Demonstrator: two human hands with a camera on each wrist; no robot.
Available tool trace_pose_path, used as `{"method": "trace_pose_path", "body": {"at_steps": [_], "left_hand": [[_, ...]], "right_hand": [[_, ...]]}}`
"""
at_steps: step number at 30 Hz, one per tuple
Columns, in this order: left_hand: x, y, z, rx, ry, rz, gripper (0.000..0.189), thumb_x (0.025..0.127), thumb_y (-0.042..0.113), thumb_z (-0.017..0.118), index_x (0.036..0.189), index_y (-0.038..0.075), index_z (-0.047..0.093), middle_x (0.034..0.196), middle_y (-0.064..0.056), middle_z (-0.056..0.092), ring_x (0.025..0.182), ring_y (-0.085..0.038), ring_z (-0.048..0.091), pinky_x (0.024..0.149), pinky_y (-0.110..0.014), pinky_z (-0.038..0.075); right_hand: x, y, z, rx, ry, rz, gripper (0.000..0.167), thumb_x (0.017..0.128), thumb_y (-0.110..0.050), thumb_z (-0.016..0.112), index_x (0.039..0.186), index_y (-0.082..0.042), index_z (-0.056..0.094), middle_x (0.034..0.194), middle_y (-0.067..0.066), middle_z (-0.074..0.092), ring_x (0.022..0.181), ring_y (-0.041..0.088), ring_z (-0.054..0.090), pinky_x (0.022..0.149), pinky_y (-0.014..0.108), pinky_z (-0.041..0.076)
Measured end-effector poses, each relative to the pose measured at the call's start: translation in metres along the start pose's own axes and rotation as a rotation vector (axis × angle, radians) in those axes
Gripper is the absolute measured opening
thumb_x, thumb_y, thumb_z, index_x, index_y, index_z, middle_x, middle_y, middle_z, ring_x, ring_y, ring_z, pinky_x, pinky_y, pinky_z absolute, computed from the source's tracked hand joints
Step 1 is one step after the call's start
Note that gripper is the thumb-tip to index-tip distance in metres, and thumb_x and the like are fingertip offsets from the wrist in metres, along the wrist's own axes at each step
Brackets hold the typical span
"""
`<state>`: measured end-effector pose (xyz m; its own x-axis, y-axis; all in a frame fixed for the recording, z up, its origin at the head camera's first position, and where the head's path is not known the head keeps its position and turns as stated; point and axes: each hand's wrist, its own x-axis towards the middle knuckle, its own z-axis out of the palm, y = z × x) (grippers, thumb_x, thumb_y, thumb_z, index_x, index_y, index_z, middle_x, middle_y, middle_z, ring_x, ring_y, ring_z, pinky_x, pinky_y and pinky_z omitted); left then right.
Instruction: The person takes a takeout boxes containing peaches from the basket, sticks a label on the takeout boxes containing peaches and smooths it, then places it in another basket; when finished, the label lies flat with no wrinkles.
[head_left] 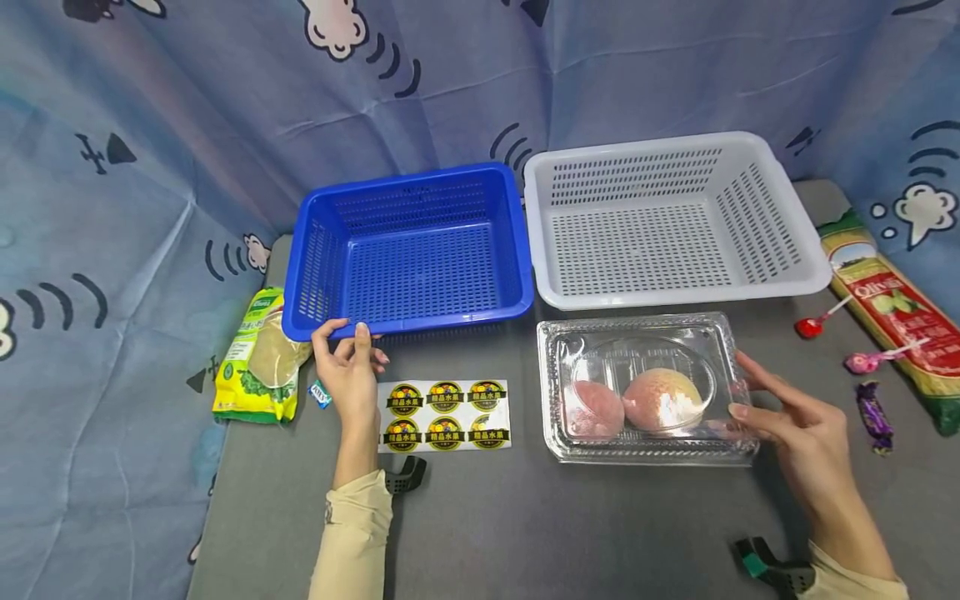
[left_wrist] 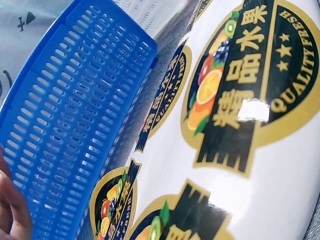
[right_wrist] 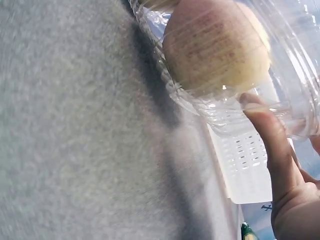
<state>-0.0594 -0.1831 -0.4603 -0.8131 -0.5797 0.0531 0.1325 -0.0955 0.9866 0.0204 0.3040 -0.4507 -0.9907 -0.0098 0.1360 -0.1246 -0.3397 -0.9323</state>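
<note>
Green and yellow, a seasoning packet (head_left: 257, 358) is lying at the far left of the grey counter (head_left: 525, 525), just left of the blue basket (head_left: 411, 250), with a small blue-and-white sachet (head_left: 321, 394) sitting near its lower right corner. The left hand (head_left: 349, 367) is gripping the front rim of the blue basket at its left corner, fingers curling over the edge and thumb underneath. In the left wrist view the slotted wall of the blue basket (left_wrist: 75, 125) is filling the left side, with fingertips showing at the bottom edge.

Just in front of the blue basket, a white sticker sheet (head_left: 444, 415) with six round fruit labels is lying flat; it is looming large in the left wrist view (left_wrist: 235, 140). To the right of the blue basket, touching it side by side, a white basket (head_left: 667, 221) is standing. In front of that, a clear plastic clamshell box (head_left: 645, 387) is holding two peaches (head_left: 663, 400). The right hand (head_left: 787, 425) is clasping the right end of the box, fingers bending round its edge; the right wrist view shows a finger (right_wrist: 270, 145) pressing on the clear wall beside a peach (right_wrist: 215, 45).

Far right of the blue basket, a red lollipop (head_left: 810, 327), a pink lollipop (head_left: 862, 362), a purple wrapped candy (head_left: 874, 415) and a long spaghetti packet (head_left: 892, 312) are lying.
</note>
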Motion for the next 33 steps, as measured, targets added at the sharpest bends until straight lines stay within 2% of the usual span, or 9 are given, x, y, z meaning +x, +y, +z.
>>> {"method": "trace_pose_path", "body": {"at_steps": [9,13,25,30,33], "left_hand": [[-0.0005,-0.0002,0.0005,-0.001,-0.002,0.008,0.024,0.104,0.020,0.069,0.121,0.013,0.053,0.078,0.002,0.074,0.050,-0.009,0.060,0.047,-0.024,0.049],[-0.0002,0.0003,0.0013,-0.008,-0.001,0.005,0.023,0.104,0.019,0.069,0.120,0.014,0.053,0.078,0.002,0.074,0.050,-0.009,0.060,0.046,-0.024,0.049],[0.0007,-0.0008,-0.0008,-0.005,-0.001,-0.004,0.025,0.104,0.022,0.070,0.121,0.014,0.053,0.079,0.001,0.074,0.051,-0.011,0.060,0.047,-0.025,0.050],[0.0004,0.0017,-0.0012,0.006,-0.005,-0.027,0.026,0.104,0.023,0.070,0.122,0.014,0.053,0.080,0.001,0.075,0.052,-0.011,0.061,0.048,-0.025,0.050],[0.0002,0.0051,-0.0033,0.016,-0.015,-0.062,0.028,0.104,0.024,0.070,0.125,0.015,0.053,0.081,0.002,0.074,0.054,-0.011,0.062,0.050,-0.023,0.051]], "right_hand": [[0.0009,0.0044,-0.0030,-0.108,0.056,0.101,0.060,0.096,0.028,0.048,0.153,0.012,0.045,0.111,0.009,0.069,0.073,0.027,0.080,0.064,0.037,0.064],[0.0028,0.0047,-0.0024,-0.127,0.051,0.104,0.059,0.096,0.026,0.050,0.153,0.013,0.043,0.110,0.009,0.066,0.074,0.026,0.080,0.064,0.036,0.063],[0.0027,0.0064,-0.0003,-0.260,0.085,0.136,0.055,0.099,0.017,0.058,0.153,0.008,0.049,0.113,0.008,0.063,0.073,0.020,0.081,0.062,0.033,0.063],[-0.0004,0.0056,-0.0013,-0.403,0.105,0.201,0.057,0.101,0.008,0.063,0.156,-0.006,0.052,0.120,-0.002,0.061,0.075,0.010,0.080,0.067,0.022,0.062],[-0.0027,0.0064,0.0007,-0.493,0.114,0.202,0.058,0.102,0.005,0.064,0.156,-0.012,0.054,0.119,-0.008,0.061,0.076,0.003,0.077,0.068,0.017,0.060]]}}
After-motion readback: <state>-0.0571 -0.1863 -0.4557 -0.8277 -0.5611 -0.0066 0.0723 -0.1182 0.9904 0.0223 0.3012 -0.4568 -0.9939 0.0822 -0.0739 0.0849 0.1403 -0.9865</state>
